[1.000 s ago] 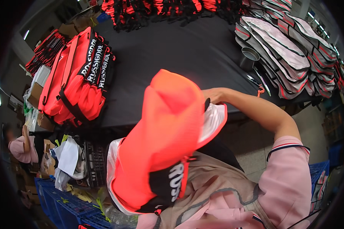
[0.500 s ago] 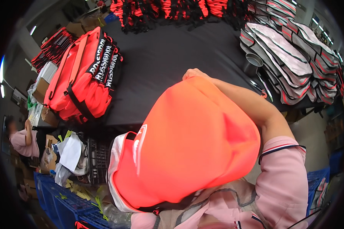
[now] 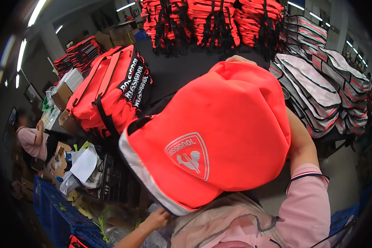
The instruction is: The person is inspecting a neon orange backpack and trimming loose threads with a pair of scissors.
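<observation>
A large bright red fabric bag (image 3: 244,136) with a pale shield print and a silver-grey edge band (image 3: 153,177) is held up in front of me. My right hand (image 3: 240,59) grips it at its top; only the back of the hand shows above the cloth, and the fingers are hidden. Down at the lower left corner, my left hand (image 3: 158,218) is closed on the bag's grey edge, beside a black trim. The bag's far side and its inside cannot be seen.
Finished-looking red bags (image 3: 99,95) with black straps are stacked on the black table (image 3: 169,68) at left. More red pieces (image 3: 213,25) stand behind, and grey bags (image 3: 310,91) at right. A black crate (image 3: 111,177) and blue crates (image 3: 49,202) lie lower left. A person (image 3: 33,140) is at far left.
The bag has swung round and tilted, so its shield print now faces me. My left hand has come into view at its lower edge. The view has shifted, showing more of the far stacks.
</observation>
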### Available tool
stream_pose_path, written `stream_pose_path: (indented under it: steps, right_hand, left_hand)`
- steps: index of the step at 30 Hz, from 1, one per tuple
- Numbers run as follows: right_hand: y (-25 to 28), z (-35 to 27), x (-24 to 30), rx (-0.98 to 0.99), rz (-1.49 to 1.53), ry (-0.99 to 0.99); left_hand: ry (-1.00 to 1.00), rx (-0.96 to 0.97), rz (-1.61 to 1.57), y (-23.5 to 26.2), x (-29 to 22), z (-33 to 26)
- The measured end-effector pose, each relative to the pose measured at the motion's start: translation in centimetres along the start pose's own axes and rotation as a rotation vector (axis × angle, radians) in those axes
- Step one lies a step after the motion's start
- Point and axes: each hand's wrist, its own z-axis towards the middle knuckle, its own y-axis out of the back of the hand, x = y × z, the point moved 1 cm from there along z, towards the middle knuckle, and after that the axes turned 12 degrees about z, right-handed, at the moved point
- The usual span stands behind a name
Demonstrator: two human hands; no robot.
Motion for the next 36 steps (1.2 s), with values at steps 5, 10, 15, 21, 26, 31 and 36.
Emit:
stream_pose_path:
  steps: [5, 10, 15, 21, 26, 31, 36]
  right_hand:
    - [4.0, 3.5, 5.4, -0.182, -0.031, 0.427]
    - [2.9, 5.5, 13.1, -0.127, -0.205, 0.669]
    - [4.9, 6.7, 13.5, -0.059, -0.036, 0.404]
    - [7.2, 5.2, 10.9, -0.036, 0.145, 0.274]
    - [9.3, 5.9, 11.3, -0.146, 0.145, 0.507]
    - [9.1, 3.6, 6.4, 0.032, -0.04, 0.169]
    - [7.3, 1.7, 6.7, 0.118, 0.101, -0.052]
  left_hand:
    - [0.539, -0.681, 0.028, 13.2, 5.0, -2.0]
    - [0.325, -1.146, -0.742, 32.2, 3.4, 12.0]
    - [-0.216, -0.831, 0.354, 35.9, -4.3, 19.8]
    - [-0.339, -0.832, 0.236, 38.2, -6.6, 24.7]
    - [-0.634, -1.004, 0.217, 40.8, -6.4, 28.6]
    - [-0.725, -0.267, -0.31, 33.9, -9.5, 26.0]
    - [-0.653, -0.232, -0.521, 31.6, -6.7, 24.8]
